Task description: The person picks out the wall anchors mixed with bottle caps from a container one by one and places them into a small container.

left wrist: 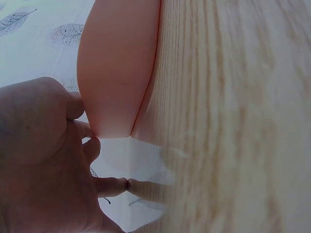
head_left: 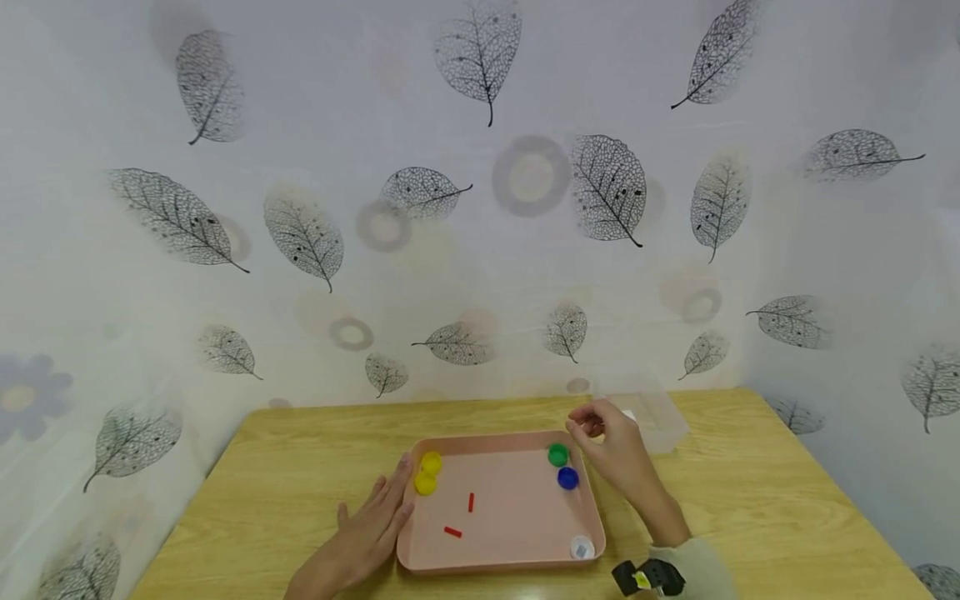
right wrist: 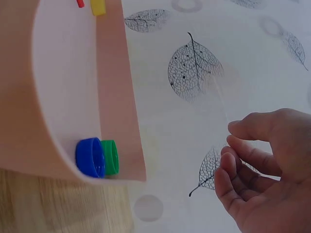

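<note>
My left hand (head_left: 365, 529) rests against the left side of a pink tray (head_left: 495, 569), its fingers stretched along the wall; in the left wrist view the fingertips meet the tray's end. Above the tray's far right corner, my right hand (head_left: 613, 444) is raised with curled fingers. Thumb and forefinger come together on a faint, thin clear strip (right wrist: 221, 97) in the right wrist view. Inside the tray are two yellow caps (head_left: 425, 483) at left, a green cap (head_left: 557, 454) and a blue cap (head_left: 567, 477) at right, and two red sticks (head_left: 453, 532).
A white cap (head_left: 582, 547) lies in the tray's near right corner. Behind my right hand a clear plastic box (head_left: 663, 421) stands on the wooden table (head_left: 750, 500). A leaf-patterned wall covering (head_left: 480, 267) rises at the table's back edge.
</note>
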`<state>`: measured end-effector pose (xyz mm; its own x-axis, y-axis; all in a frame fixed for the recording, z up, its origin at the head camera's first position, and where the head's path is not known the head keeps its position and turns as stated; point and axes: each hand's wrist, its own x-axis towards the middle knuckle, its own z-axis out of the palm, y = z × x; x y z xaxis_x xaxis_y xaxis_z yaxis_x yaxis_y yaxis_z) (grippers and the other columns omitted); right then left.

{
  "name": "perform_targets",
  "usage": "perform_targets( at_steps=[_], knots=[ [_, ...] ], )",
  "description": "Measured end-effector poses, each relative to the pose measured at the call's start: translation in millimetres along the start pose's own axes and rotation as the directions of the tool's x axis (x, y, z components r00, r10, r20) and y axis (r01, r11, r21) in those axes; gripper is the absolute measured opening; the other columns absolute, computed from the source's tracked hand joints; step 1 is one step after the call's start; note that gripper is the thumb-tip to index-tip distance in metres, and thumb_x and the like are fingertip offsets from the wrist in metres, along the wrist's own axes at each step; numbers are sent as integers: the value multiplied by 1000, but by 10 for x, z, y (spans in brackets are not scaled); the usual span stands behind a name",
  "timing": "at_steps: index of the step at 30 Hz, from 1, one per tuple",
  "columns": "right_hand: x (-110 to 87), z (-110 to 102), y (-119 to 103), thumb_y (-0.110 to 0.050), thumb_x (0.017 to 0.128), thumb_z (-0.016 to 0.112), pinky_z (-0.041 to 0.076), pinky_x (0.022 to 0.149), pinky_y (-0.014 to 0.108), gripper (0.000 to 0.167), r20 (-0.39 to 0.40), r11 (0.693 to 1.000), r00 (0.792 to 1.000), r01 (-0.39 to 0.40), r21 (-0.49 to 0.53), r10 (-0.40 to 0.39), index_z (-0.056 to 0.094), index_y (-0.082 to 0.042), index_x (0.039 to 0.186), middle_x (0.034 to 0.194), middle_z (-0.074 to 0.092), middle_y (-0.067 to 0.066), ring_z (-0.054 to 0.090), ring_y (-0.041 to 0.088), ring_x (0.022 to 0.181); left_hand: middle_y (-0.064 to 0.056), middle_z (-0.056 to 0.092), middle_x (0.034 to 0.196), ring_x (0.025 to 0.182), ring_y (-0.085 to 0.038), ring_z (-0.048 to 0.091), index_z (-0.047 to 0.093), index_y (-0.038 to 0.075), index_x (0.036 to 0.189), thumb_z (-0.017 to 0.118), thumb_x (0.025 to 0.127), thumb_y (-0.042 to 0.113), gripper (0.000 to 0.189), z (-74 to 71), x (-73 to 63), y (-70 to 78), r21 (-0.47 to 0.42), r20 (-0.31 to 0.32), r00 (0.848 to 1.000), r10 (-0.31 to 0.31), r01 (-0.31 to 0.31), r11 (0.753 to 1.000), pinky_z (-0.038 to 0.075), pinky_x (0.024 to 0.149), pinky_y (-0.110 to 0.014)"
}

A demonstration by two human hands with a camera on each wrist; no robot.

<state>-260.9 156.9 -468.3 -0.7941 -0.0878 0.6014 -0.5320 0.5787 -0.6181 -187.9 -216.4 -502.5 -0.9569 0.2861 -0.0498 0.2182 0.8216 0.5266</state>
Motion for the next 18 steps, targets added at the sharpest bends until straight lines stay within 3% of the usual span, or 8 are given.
perform_targets(
  at_steps=[6, 13, 18],
  knots=[
    [-28, 71, -149, 2, 87, 77, 56, 68, 36, 13, 42, 999, 999, -15, 48, 13, 70, -3, 96, 85, 65, -1, 59, 11, 74, 2, 9, 172, 153, -43, 21, 9, 22, 167, 32, 113, 43, 62, 5, -3, -7, -2, 3, 1000, -3, 3, 1000, -3, 98, -90],
    [-51, 209, -200, 5, 85, 80, 55, 62, 30, 17, 67, 995, 996, 50, 85, -56, 70, -4, 94, 86, 65, -2, 59, 8, 72, 3, 8, 172, 153, -43, 20, 8, 23, 167, 31, 113, 44, 63, -5, -6, -1, -7, 15, 1000, -8, 8, 1000, -3, 98, -90],
    [-83, 320, -259, 3, 85, 81, 56, 62, 27, 18, 105, 995, 994, 30, 97, -40, 70, -7, 93, 83, 61, -6, 58, 6, 71, 3, 7, 172, 153, -43, 19, 8, 22, 167, 31, 113, 43, 63, -9, -4, -4, -11, 17, 1000, -3, 3, 1000, -4, 97, -90]
  ],
)
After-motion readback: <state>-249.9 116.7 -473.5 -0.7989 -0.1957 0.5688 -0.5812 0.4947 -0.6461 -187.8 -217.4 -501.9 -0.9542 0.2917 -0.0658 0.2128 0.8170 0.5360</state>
